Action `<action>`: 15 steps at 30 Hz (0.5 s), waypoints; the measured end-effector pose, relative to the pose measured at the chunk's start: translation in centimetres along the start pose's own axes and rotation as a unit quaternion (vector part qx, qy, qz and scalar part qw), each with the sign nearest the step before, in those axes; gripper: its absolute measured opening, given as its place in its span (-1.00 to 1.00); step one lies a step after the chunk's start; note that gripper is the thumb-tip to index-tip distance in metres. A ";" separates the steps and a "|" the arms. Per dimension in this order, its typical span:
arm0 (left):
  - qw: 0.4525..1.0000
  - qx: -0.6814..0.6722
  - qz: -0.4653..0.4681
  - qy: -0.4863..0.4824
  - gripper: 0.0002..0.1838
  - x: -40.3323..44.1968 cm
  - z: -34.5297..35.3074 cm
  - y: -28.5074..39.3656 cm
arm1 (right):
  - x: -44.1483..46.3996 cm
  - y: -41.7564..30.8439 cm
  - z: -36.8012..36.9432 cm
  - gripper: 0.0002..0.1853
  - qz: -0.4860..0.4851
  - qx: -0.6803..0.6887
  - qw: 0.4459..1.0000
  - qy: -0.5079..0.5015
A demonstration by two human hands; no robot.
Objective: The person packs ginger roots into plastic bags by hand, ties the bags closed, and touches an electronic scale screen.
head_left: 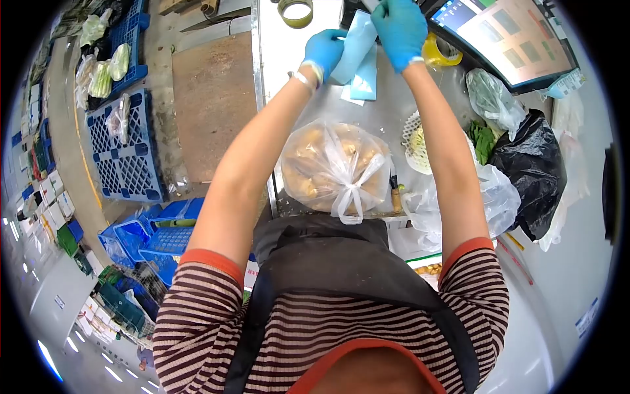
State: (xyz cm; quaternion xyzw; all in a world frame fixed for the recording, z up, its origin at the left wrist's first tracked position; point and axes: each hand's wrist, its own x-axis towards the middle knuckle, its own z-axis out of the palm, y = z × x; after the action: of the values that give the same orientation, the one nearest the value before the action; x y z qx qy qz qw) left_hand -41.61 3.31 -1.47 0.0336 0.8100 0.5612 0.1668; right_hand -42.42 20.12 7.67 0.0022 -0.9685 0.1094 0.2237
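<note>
Well, blue paper strip (358, 47): likely light, limp, easily creased; best held by edges
Left hand (324, 51): pinching the strip
Right hand (399, 33): curled, cannot tell

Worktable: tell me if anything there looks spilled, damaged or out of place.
Nothing looks spilled or damaged on the worktable, but the crumpled clear bag right of the tied bag seems to droop past the front edge, which looks untidy.

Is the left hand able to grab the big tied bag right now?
Probably yes: nothing lies over the tied bag. The left hand seems to hold the blue strip, though, so it may need to let go first.
</note>
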 end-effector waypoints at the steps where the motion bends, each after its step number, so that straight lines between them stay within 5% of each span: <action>1: 0.997 0.026 0.040 0.067 -0.66 -1.5 0.0 -1.2 | -1.9 -0.1 -1.3 -0.89 -0.037 0.074 0.997 -0.006; 4: 0.992 -0.014 0.003 0.123 -0.72 -14.2 -4.2 5.0 | -9.9 -2.2 -4.5 -0.91 -0.143 0.202 0.969 0.001; 8: 0.985 -0.072 -0.157 -0.032 -0.79 -28.9 -4.9 6.4 | -21.2 -5.1 -8.9 -0.82 -0.239 0.107 0.922 -0.286; 11: 0.958 -0.061 -0.250 -0.131 -0.65 -32.9 -3.1 6.7 | -21.5 -4.9 -12.7 -0.64 -0.141 0.190 0.904 -0.356; 15: 0.896 -0.231 -0.307 -0.223 -0.64 -33.9 -0.5 6.3 | -19.8 -5.5 -15.4 -0.45 -0.095 0.238 0.946 -0.197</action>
State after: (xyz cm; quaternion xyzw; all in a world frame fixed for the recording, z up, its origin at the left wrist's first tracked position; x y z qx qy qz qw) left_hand -10.67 -2.98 12.32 -0.1318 0.5696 0.6312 0.5097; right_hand -17.63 17.12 13.71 0.1686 -0.9344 0.3123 0.0308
